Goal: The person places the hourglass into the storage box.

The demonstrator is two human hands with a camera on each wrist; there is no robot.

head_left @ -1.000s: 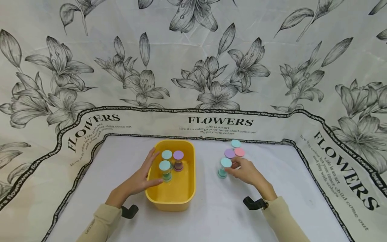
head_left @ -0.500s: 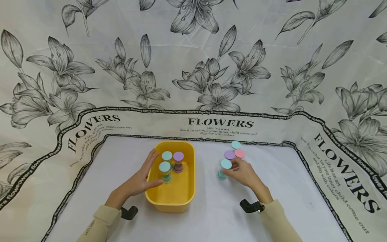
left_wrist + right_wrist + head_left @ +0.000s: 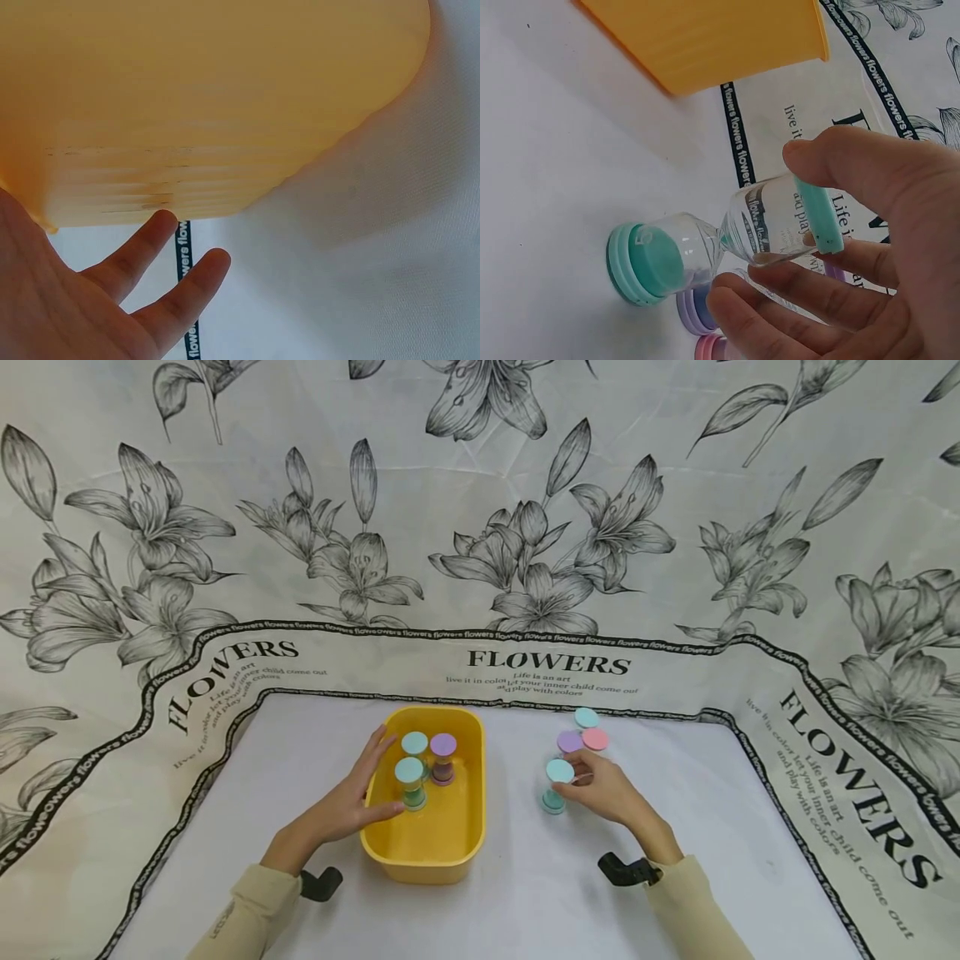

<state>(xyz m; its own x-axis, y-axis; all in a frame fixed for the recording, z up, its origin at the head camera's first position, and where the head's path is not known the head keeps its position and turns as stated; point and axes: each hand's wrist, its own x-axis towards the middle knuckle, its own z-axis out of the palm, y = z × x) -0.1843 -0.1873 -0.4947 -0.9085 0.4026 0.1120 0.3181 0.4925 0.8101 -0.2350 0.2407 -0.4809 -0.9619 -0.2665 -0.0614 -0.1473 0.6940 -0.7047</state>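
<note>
1. The right hand (image 3: 606,787) has a grasping grip: its thumb and fingers pinch the upper cap of a green hourglass (image 3: 559,771).
2. That hourglass is to the right of the yellow bin (image 3: 429,847), outside it; whether its base touches the table (image 3: 525,877) I cannot tell. Its upper bulb looks clear, with green in the lower one.
3. The left hand (image 3: 337,807) has a released grip, fingers spread at the bin's left side and thumb reaching over the rim.
4. Inside the bin stand two mint-capped hourglasses (image 3: 409,771) and one purple-capped hourglass (image 3: 443,745).
5. Beyond the pinched one are a lilac-topped timer (image 3: 570,741), a pink-topped timer (image 3: 596,739) and, farthest back, a mint-topped timer (image 3: 587,717).
</note>
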